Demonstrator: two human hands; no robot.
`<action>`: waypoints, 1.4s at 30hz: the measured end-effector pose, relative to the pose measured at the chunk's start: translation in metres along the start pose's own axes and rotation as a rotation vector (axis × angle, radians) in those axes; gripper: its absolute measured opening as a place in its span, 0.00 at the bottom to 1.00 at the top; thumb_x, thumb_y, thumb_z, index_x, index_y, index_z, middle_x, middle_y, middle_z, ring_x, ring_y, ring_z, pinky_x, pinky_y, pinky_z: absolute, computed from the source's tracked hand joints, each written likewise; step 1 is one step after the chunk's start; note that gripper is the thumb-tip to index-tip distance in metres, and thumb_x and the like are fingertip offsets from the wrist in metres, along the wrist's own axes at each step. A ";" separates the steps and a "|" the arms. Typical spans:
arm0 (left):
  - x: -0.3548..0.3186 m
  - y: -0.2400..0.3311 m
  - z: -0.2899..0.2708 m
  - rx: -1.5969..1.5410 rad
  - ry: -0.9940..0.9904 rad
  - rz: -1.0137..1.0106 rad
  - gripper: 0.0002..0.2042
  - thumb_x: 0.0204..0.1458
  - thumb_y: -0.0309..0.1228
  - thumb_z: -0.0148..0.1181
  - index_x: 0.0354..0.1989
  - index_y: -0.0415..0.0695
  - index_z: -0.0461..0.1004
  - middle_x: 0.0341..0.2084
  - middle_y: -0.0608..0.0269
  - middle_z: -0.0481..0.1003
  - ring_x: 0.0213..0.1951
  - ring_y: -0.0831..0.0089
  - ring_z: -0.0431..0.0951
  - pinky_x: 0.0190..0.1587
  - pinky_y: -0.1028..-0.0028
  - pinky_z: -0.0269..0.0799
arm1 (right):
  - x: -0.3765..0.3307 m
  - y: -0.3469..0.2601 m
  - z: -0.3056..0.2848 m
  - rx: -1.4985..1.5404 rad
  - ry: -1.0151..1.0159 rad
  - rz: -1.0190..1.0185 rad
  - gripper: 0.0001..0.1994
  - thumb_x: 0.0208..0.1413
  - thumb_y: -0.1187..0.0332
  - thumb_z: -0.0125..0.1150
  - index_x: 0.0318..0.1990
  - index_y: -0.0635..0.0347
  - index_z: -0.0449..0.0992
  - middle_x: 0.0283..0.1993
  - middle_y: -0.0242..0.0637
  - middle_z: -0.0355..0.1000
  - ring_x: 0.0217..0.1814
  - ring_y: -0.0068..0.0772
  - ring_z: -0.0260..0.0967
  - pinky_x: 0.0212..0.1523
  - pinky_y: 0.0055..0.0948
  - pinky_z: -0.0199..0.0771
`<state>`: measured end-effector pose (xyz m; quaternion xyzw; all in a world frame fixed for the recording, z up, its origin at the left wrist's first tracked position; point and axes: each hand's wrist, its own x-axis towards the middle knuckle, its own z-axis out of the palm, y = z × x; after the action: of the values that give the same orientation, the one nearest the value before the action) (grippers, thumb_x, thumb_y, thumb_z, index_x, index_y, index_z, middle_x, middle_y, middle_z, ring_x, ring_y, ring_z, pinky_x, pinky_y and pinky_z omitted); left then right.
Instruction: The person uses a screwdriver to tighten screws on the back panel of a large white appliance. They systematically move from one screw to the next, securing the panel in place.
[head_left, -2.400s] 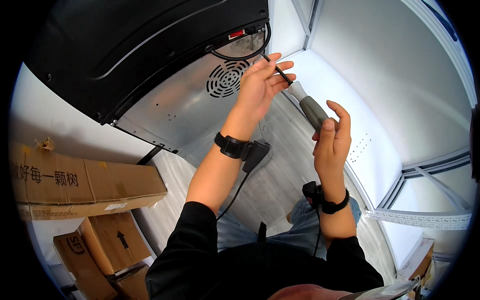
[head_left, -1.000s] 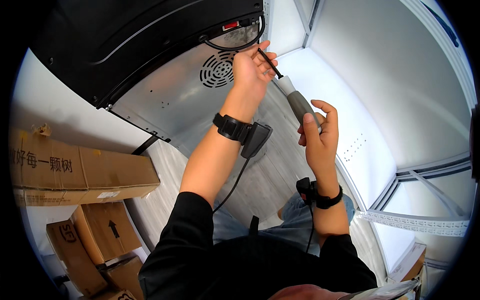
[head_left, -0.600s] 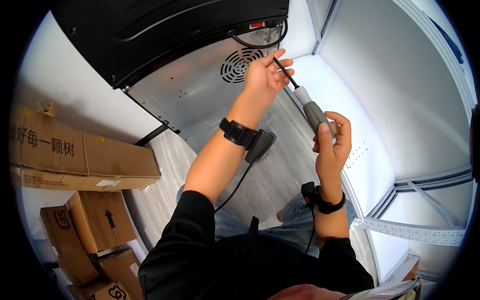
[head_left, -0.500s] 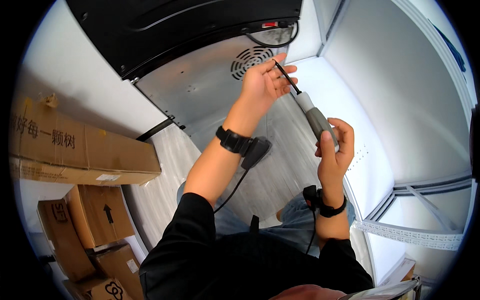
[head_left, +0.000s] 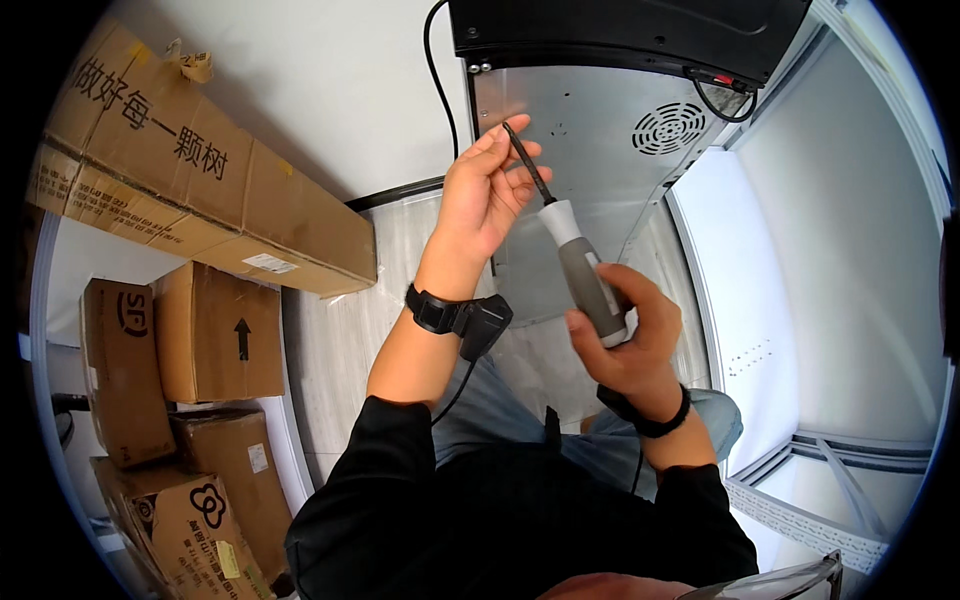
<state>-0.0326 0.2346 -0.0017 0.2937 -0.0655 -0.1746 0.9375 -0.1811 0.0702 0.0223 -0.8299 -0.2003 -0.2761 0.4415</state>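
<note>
A pale wood floor (head_left: 350, 330) ran below, cardboard boxes (head_left: 200, 340) stacked along its left edge. The right hand (head_left: 630, 340) gripped the grey screwdriver (head_left: 590, 285) handle, fingers closed; the left hand (head_left: 485, 195) pinched its dark shaft near the tip. This looked like seating a bit, perhaps; next, the tip must meet the metal back panel (head_left: 580, 150).

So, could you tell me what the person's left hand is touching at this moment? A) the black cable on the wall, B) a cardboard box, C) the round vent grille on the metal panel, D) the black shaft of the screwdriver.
D: the left hand pinches the thin black shaft near its tip, while the right hand grips the grey handle of the screwdriver, in front of the metal panel.
</note>
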 end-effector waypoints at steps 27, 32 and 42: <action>-0.005 0.020 -0.005 0.109 -0.087 0.000 0.13 0.61 0.31 0.43 0.48 0.36 0.69 0.28 0.61 0.75 0.27 0.72 0.77 0.33 0.75 0.74 | 0.003 -0.004 0.045 0.093 0.026 0.051 0.39 0.39 0.49 0.73 0.51 0.67 0.60 0.28 0.42 0.71 0.24 0.32 0.72 0.24 0.24 0.70; 0.001 0.015 -0.015 0.121 -0.063 0.030 0.10 0.61 0.31 0.44 0.41 0.37 0.70 0.26 0.59 0.77 0.24 0.70 0.78 0.29 0.76 0.75 | 0.002 -0.005 0.041 0.034 -0.099 0.138 0.44 0.35 0.38 0.69 0.51 0.65 0.61 0.30 0.41 0.69 0.23 0.37 0.70 0.24 0.29 0.71; 0.001 0.013 -0.011 0.146 0.026 0.039 0.07 0.58 0.32 0.51 0.34 0.42 0.71 0.21 0.63 0.75 0.20 0.78 0.74 0.28 0.79 0.72 | 0.010 -0.003 0.039 -0.162 -0.030 -0.191 0.33 0.37 0.62 0.73 0.51 0.66 0.63 0.36 0.44 0.69 0.31 0.44 0.69 0.32 0.33 0.71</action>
<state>-0.0257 0.2502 -0.0031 0.3623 -0.0716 -0.1473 0.9175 -0.1639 0.1051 0.0128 -0.8440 -0.2619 -0.3197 0.3418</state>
